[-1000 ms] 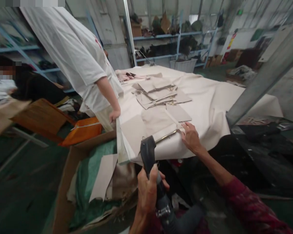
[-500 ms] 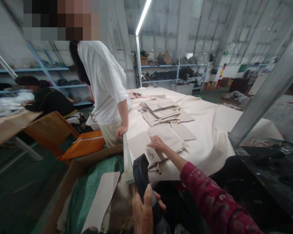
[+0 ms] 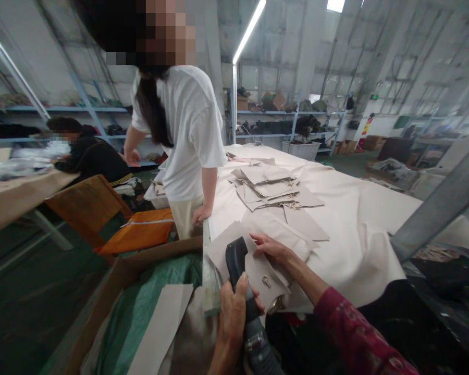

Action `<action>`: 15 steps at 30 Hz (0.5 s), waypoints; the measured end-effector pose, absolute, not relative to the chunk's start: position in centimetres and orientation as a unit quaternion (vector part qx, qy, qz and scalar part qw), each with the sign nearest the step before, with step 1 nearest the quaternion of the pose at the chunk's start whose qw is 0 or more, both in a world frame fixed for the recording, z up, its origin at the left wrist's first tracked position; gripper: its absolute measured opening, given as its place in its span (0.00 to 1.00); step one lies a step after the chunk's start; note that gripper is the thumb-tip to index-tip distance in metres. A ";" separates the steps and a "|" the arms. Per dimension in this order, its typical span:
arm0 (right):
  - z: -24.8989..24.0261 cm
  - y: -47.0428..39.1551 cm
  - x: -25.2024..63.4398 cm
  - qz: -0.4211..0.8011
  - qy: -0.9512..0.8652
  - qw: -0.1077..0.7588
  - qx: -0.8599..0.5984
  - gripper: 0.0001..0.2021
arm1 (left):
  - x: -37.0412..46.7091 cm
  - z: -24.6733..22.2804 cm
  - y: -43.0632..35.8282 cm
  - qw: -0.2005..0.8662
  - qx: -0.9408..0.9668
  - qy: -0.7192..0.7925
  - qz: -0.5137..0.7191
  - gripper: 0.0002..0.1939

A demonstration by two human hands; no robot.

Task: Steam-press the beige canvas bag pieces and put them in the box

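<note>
A: What lies at the far left?

B: A seated person in black [image 3: 96, 156]. Next come a wooden chair [image 3: 88, 208] and the orange item [image 3: 146, 230] on its seat.

A: And nearer the camera?

B: An open box [image 3: 164, 251] containing green sheeting [image 3: 140, 294] and a pale strip [image 3: 164, 323]. Beyond it, a person in white [image 3: 180, 140] stands with one hand on the table's corner.

A: State of the left hand [image 3: 234, 307]?

B: Closed around the black tool [image 3: 236, 255], thumb on top. The tool head overlaps the panel [image 3: 260, 268] in view; contact cannot be confirmed.

A: Panel position?

B: Near table [image 3: 347, 224] edge, metal clasp [image 3: 266, 282] facing up.

A: Right hand [image 3: 273, 251]?

B: Partly open, fingers extended at the panel's upper right edge. Whether it pinches the panel cannot be determined. Past it lie the stacked pieces [image 3: 269, 185], then a metal post [image 3: 433, 208].
</note>
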State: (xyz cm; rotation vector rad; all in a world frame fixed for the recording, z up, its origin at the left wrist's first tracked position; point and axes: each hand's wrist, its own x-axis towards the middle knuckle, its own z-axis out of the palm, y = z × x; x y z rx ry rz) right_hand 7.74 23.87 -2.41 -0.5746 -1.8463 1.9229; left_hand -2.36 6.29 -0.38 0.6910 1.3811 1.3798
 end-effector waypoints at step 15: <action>-2.7 23.8 9.0 0.729 -0.623 0.200 -0.203 0.31 | -4.2 -0.3 12.2 0.481 0.322 0.571 0.582 0.23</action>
